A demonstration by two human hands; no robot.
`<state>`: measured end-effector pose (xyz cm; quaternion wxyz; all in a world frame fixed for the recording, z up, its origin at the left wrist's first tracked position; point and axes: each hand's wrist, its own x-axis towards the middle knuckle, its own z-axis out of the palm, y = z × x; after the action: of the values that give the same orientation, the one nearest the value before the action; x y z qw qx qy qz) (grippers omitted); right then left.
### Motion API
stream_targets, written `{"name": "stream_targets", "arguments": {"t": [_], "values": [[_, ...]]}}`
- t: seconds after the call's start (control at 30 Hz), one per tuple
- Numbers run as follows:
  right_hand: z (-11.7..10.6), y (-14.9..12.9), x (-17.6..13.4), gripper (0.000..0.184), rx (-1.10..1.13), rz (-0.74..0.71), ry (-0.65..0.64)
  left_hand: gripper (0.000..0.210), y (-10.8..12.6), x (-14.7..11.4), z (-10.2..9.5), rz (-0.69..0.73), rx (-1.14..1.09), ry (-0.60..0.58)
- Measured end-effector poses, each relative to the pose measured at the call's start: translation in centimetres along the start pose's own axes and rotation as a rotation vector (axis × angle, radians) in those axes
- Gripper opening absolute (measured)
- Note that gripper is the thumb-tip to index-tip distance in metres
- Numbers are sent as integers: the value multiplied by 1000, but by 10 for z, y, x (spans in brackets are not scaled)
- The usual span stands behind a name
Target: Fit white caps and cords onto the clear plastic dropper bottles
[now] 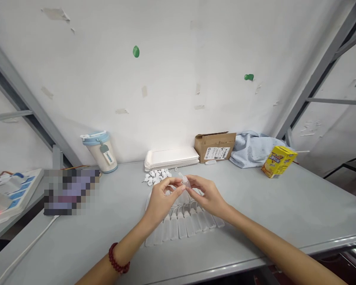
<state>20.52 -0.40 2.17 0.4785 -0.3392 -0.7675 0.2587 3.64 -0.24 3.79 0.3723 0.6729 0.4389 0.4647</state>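
Observation:
My right hand grips a small translucent plastic bottle with a white top, thumb and fingers on either side of it. My left hand, with a red bead bracelet on the wrist, is closed in a pinch at the bottle's top end; its fingertips partly cover that spot. Beneath both hands, rows of similar translucent bottles lie side by side on the grey table, those behind partly hidden by my hands. Just beyond my left hand is a loose pile of small white caps.
Against the wall stand a blue-lidded tumbler, a stack of white trays, a cardboard box and a bunched light-blue cloth. A yellow carton is at right. At left lie a blurred phone, its cable and a power strip.

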Motion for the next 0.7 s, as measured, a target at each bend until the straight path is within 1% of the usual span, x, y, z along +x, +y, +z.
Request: {"name": "stream_targets", "arguments": {"t": [0.07,0.13,0.2,0.3,0.37,0.43,0.53,0.6,0.63,0.7], "values": [[-3,-4,3,27,242,169,-4,15,0,3,0,186,196,48],[-6,-5,7,29,412,286,14,18,2,10,1,390,345,51],[-11,-4,9,31,500,364,48,28,5,17,3,550,444,-27],[-18,1,13,32,594,424,82,38,11,30,7,687,574,-173],[-22,6,15,30,642,436,94,35,14,37,13,719,645,-211],[-28,12,17,29,670,440,95,28,16,44,19,717,675,-205],[-40,21,20,24,670,452,90,23,18,55,34,674,667,-183],[-51,28,22,21,582,471,85,22,18,61,46,611,677,-183],[-57,32,22,20,503,486,58,22,18,63,52,571,694,-194],[-68,39,22,21,323,531,-71,24,17,66,65,480,743,-258]]}}
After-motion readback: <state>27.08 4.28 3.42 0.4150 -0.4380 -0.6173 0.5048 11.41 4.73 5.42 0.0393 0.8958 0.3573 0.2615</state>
